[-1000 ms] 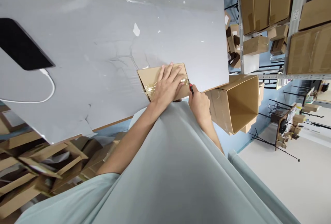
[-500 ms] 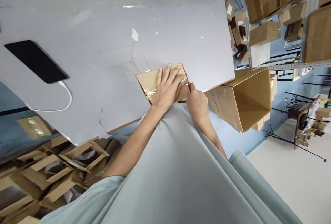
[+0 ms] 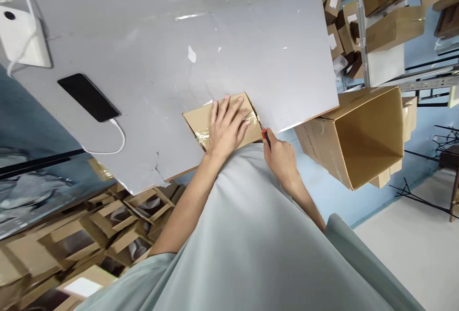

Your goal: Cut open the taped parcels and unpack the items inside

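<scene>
A small brown cardboard box (image 3: 195, 118) with shiny clear tape lies at the front edge of the grey table, close against my shirt. My left hand (image 3: 225, 129) rests flat on its top, fingers stretched and slightly spread. At the box's right side, my right hand (image 3: 281, 158) is closed round a red-and-black-handled tool (image 3: 266, 135). A thin metal part of the tool points at the box edge; its tip is too small to make out, so I cannot tell its exact kind.
On the grey table (image 3: 150, 43) lie a black phone (image 3: 89, 96) with a white cable and a white device (image 3: 23, 36). A large open carton (image 3: 369, 138) stands off the table's right edge. Several open boxes (image 3: 77, 239) fill the lower left; shelves with cartons (image 3: 394, 31) stand right.
The view has swung, bringing the white device into sight at left. The tool and my right hand have shifted along the box's right edge toward my body. My left hand stays on the box.
</scene>
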Tool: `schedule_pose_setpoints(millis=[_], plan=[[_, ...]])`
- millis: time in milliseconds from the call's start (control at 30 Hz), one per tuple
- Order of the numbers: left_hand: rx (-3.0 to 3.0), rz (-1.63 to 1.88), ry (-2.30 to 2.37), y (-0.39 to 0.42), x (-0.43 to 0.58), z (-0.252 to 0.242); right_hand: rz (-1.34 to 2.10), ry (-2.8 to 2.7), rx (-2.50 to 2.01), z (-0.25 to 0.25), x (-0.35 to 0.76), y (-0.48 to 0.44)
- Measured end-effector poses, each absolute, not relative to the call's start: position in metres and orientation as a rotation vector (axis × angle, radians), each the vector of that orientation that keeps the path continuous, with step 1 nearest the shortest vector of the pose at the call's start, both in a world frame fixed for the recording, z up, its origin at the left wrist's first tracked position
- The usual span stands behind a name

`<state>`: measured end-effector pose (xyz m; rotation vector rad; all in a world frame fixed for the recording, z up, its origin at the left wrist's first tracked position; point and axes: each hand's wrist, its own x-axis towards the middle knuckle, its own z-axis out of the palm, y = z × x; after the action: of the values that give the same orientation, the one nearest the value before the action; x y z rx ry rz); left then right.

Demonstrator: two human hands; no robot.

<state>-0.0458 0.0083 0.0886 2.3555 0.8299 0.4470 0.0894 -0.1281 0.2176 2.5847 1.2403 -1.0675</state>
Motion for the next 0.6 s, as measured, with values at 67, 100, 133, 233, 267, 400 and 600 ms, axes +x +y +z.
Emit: schedule_pose_setpoints(millis=[67, 100, 133, 233, 267, 400, 600], plan=[[2.346, 0.421, 0.861, 0.006, -0.049, 0.090, -1.101, 1.302, 2.688, 0.221, 0.098, -0.146], [2.335, 0.417, 0.905, 0.003, -0.052, 0.092, -1.105, 1.320, 2.771, 0.218, 0.105, -0.152], [2.323, 0.425, 0.975, 0.001, -0.057, 0.093, -1.102, 1.316, 2.869, 0.210, 0.114, -0.156], [2.253, 0.487, 1.294, -0.009, -0.080, 0.093, -1.174, 1.182, 3.121, 0.158, 0.146, -0.149], [2.215, 0.503, 1.392, -0.012, -0.090, 0.092, -1.243, 1.133, 3.167, 0.135, 0.156, -0.142], [2.048, 0.541, 1.599, -0.014, -0.137, 0.082, -1.599, 0.993, 3.260, 0.046, 0.182, -0.102], [1.788, 0.635, 1.819, -0.010, -0.208, 0.061, -1.969, 1.010, 3.050, -0.014, 0.166, -0.047]])
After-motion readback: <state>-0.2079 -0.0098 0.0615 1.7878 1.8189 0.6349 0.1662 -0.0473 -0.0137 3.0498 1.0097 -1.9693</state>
